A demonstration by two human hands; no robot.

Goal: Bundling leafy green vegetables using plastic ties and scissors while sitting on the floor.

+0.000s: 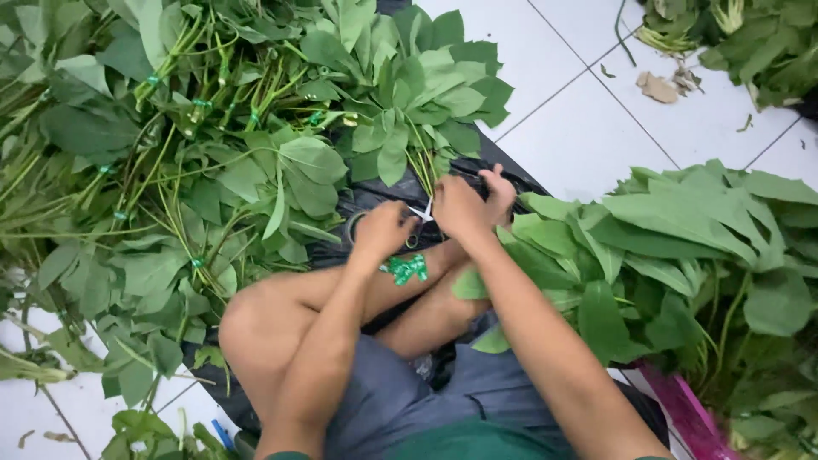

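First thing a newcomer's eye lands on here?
The heaps of leafy green stems: a big tied-bundle pile at left and centre, and a looser stack at right on the white tiled floor. Next, the left hand and right hand meeting at centre over black plastic sheeting, above crossed bare legs, with a green ribbon scrap just below them.

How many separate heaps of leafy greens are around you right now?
3: a big heap ahead and to the left, one heap on the right, and another at the far top right, partly cut off.
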